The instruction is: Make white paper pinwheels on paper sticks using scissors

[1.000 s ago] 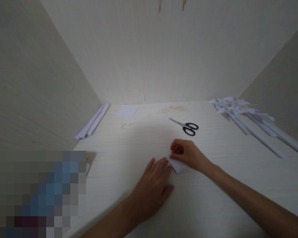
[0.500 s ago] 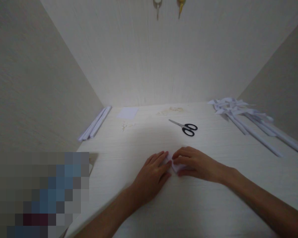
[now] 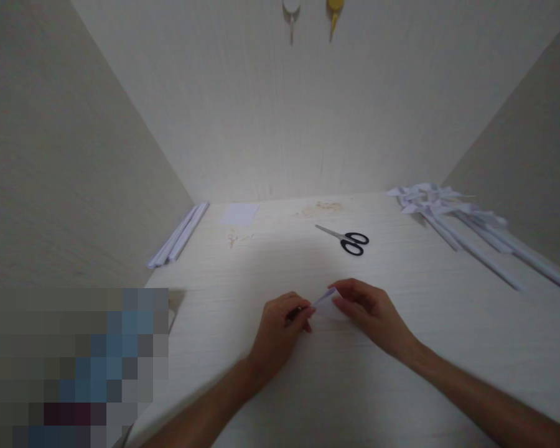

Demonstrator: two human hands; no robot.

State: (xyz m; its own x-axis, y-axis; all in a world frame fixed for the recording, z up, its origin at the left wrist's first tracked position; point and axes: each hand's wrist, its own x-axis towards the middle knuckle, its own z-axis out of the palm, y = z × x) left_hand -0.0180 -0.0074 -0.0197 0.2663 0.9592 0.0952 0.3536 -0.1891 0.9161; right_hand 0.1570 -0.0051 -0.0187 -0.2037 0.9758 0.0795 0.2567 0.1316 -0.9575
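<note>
Small white paper piece (image 3: 327,306), between two hands, low centre of the desk (image 3: 261,267).
Plain, pale, no markings made out. Looks folded: a narrow, lavender-tinted strip slants along the upper-left edge, rising to a pointed corner; paler face below it. Left end pinched at the fingertips of the left hand (image 3: 280,330); right end meets thumb and fingers of the right hand (image 3: 378,316), partly covered there. Lower edge blends into the desk; contact with it unclear.
</note>
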